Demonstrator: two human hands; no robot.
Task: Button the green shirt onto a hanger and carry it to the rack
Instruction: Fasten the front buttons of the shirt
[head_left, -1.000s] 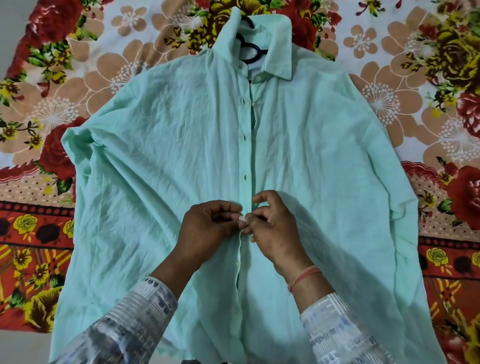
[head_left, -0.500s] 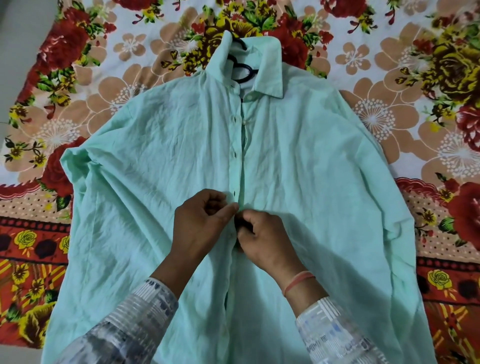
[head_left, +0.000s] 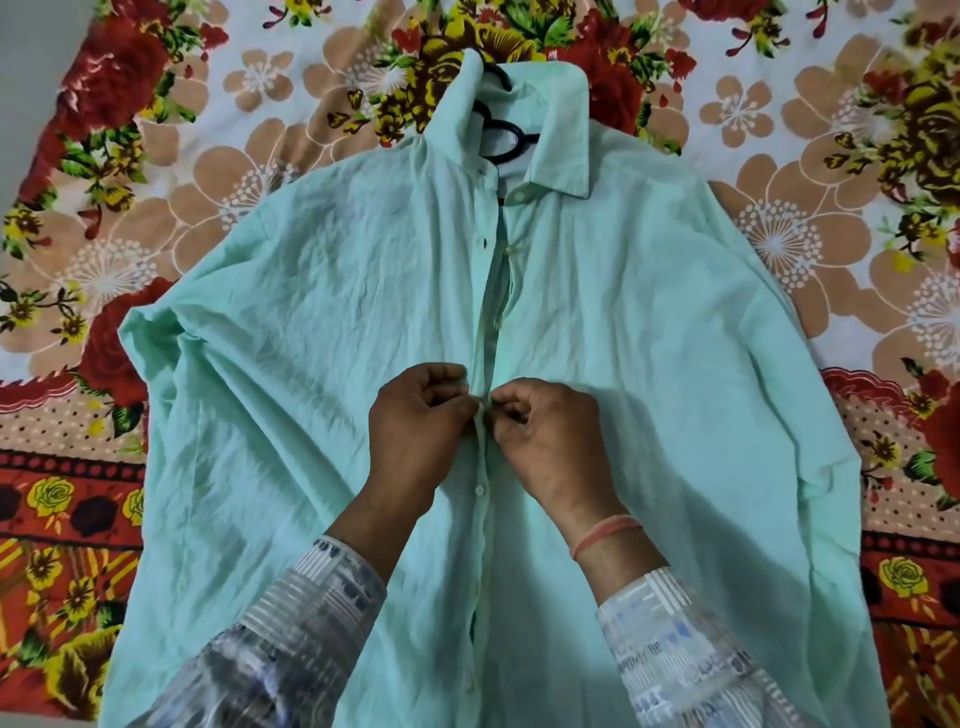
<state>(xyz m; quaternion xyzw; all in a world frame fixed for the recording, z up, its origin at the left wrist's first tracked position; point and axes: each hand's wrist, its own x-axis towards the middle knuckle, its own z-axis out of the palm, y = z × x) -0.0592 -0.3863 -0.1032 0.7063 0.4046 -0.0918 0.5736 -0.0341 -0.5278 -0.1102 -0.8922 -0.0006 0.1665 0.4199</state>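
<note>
Well, nearest me two patterned sleeves (head_left: 322, 613) reach out over the green shirt (head_left: 311, 322), which lies flat, front up, on a flowered bedsheet (head_left: 104, 171). An orange band (head_left: 605, 530) sits on the right wrist. Below the hands one button (head_left: 479, 489) is already done up.

At mid-front the left hand (head_left: 415, 415) pinches the edge with the holes and the right hand (head_left: 550, 431) pinches the edge with the buttons, fingertips meeting at the seam. Whether the button between them is through yet is too small to tell. To do this well, I'd say keep the hole edge taut, tilt the button and push it through sideways, matching hole to button so the front hangs straight.

Further up the front gapes, with about three buttons undone. Beyond that, the black hanger (head_left: 501, 137) shows inside the collar (head_left: 563, 140). The wrinkled cloth may bunch and hide the holes. No rack is in sight.
</note>
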